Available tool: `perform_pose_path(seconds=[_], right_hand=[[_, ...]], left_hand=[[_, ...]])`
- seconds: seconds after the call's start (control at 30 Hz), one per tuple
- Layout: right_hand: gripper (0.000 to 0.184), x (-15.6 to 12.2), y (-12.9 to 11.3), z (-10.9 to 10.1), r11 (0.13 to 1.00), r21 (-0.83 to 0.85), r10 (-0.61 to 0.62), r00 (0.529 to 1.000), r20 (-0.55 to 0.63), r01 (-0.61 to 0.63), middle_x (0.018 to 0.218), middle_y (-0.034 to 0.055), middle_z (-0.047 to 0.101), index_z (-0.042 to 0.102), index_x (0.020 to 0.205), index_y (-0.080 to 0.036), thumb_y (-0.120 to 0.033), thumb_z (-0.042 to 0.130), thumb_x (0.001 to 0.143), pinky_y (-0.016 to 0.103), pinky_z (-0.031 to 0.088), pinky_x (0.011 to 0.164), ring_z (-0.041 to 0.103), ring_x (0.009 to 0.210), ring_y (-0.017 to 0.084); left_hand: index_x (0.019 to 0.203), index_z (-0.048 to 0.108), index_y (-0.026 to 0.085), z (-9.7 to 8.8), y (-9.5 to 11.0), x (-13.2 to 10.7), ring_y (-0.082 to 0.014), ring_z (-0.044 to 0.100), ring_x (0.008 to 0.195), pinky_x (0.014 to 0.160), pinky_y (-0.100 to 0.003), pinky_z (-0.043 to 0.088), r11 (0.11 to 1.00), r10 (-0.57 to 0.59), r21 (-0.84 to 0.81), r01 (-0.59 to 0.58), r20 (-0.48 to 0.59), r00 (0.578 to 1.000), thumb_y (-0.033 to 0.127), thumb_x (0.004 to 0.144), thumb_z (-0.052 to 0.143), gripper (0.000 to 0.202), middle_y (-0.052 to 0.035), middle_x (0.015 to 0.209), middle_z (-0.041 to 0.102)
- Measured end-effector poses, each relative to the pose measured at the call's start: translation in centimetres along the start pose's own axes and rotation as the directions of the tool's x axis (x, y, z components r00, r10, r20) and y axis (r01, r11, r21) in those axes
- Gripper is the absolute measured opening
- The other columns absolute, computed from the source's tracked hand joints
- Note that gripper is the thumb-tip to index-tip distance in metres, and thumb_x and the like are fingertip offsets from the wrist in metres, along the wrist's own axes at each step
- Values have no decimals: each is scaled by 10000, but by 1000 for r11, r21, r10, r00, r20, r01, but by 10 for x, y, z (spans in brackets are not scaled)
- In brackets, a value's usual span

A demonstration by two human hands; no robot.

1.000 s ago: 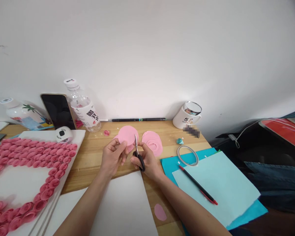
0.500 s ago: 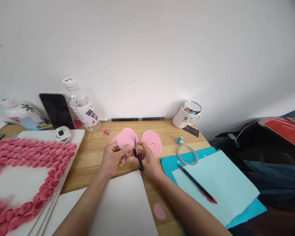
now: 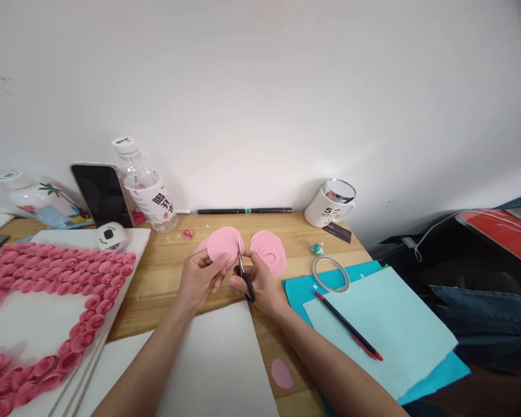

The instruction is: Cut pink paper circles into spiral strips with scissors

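Between the thumb and fingers of my left hand [image 3: 202, 277] is a pink paper circle [image 3: 222, 242], held up above the wooden table. My right hand [image 3: 260, 284] is closed around black-handled scissors [image 3: 245, 281], whose blades point away from me at the circle's right edge. Behind the circle, partly covered, lies more pink paper. Just beyond my right hand rests a stack of pink paper pieces [image 3: 270, 249], some cut in curves. A small rolled pink paper coil [image 3: 188, 234] lies farther back.
On the left, a white board [image 3: 39, 318] carries rows of pink paper roses. A bottle [image 3: 150, 191], phone [image 3: 99, 194] and mug [image 3: 330, 202] stand near the wall. Right of my hands are blue paper sheets [image 3: 386, 324], a tape roll [image 3: 330, 274] and a pen [image 3: 349, 325].
The scissors have shifted very slightly at the circle's right edge, with the blades a little more visible. Both hands stay almost in place, and the table items are unchanged.
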State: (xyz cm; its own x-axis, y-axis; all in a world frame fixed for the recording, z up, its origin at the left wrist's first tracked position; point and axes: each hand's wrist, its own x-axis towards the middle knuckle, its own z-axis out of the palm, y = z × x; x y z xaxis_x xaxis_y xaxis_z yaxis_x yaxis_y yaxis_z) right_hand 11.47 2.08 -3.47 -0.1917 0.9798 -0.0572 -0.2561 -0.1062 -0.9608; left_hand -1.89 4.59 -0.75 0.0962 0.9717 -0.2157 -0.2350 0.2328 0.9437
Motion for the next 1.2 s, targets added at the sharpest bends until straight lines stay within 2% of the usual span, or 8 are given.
perform_pose_path(seconds=[0.27,0.63,0.8,0.9,1.07,1.2], right_hand=[[592,0,2,-2,1000,-12,27,1000,4,-27,519,-107,487,408,1034,-211,-413,787,627,175,268,412,371,414,56],[562,-1,3,1,999,-6,49,999,-1,-49,487,-123,472,414,1034,-211,-369,775,633,172,313,411,406,402,61],[596,-1,8,3,997,-21,78,997,7,-78,507,-116,488,408,1041,-206,-379,784,613,182,323,418,444,416,77],[610,-1,6,4,998,-3,59,998,0,-59,550,-99,513,409,1051,-207,-376,795,610,192,318,446,435,442,75],[612,-1,1,4,997,71,-30,1000,9,29,650,-60,547,423,1029,-221,-362,826,590,240,378,571,481,556,104],[620,0,0,3,998,59,-30,999,19,29,643,-62,532,421,1031,-222,-376,826,587,237,356,554,450,538,101]], left_hand=[[504,521,146,-1,0,1,-20,350,262,281,-153,212,1000,14,-28,-14,9,1000,341,585,766,323,68,372,470],[596,548,148,-2,-2,2,-36,394,267,274,-163,252,988,62,-138,-62,-4,998,359,624,751,294,49,457,565],[493,536,133,-1,-3,2,-29,378,257,279,-155,253,995,35,-91,-35,1,999,325,616,756,317,48,374,511],[452,539,127,0,-3,1,-22,366,251,274,-148,246,998,16,-60,-16,-1,1000,309,588,767,322,49,346,487],[467,568,131,3,0,-1,-32,374,245,245,-159,237,999,-22,-44,22,-10,1000,278,512,789,269,37,390,540],[471,572,130,4,2,-1,-33,381,249,247,-156,245,999,-27,-41,27,-8,1000,291,520,778,266,33,392,543]])
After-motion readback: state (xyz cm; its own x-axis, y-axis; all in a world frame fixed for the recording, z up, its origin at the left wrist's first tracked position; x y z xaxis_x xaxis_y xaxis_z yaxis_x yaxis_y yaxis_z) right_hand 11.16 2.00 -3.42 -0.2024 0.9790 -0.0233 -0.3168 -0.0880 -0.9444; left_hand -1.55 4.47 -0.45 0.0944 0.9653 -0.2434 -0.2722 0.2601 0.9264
